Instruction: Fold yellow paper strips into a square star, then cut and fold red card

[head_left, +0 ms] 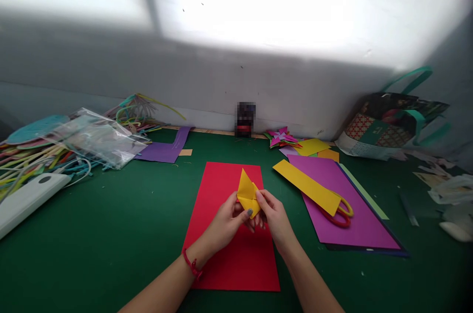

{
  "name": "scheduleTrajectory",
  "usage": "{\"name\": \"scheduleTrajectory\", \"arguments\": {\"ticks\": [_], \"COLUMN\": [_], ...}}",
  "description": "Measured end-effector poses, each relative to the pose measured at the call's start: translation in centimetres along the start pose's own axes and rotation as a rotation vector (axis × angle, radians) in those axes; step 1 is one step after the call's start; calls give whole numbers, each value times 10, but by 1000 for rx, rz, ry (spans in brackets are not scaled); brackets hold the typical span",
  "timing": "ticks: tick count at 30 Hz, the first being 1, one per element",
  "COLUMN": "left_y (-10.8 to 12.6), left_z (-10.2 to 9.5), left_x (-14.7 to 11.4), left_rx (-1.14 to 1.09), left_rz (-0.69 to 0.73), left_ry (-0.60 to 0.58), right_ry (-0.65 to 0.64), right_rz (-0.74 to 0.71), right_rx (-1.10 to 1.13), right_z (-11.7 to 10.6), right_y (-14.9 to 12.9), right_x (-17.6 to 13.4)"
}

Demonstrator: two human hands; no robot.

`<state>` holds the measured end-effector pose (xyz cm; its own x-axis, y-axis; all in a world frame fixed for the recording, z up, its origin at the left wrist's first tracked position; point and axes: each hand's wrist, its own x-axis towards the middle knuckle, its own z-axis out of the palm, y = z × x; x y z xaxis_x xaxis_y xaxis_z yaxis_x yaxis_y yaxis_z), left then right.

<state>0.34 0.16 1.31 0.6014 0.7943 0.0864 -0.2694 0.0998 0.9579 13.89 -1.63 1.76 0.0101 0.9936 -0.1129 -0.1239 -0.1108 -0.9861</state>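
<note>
A small folded yellow paper (247, 189) with a pointed top is held between both hands, above a red sheet (229, 263) on the green table. My left hand (229, 219) pinches its lower left side, thumb across the front. On its right edge, my right hand (272, 212) grips with thumb and fingers. Some of the fingers are hidden behind the paper. To the right, a yellow paper strip (303, 182) lies over scissors (345, 219) with red and yellow handles, of which only the handles show. Both rest on a purple sheet (362, 219).
Folded paper stars (281, 136) and yellow paper pieces (313, 146) lie at the back. At left are a clear plastic bag (99, 135), colourful strips, a white power bank (33, 199) and purple paper (160, 152). A patterned bag (384, 128) stands at right.
</note>
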Motion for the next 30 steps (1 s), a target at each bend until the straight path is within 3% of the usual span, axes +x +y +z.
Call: {"name": "scheduleTrajectory", "arguments": {"ticks": [12,20,30], "left_y": [-9,1,2], "left_z": [-4,0,-3], "left_x": [2,1,1], "left_rx": [11,17,26], "left_rz": [-34,-54,-69], "left_ry": [111,35,97], "right_ry": [30,54,109], "right_rz": [-54,-55,-90], "right_rx": [-75,-109,-216], "right_z": [8,1,7], "right_y": [-2,-11,-7], "right_x": [-3,-6,-8]}}
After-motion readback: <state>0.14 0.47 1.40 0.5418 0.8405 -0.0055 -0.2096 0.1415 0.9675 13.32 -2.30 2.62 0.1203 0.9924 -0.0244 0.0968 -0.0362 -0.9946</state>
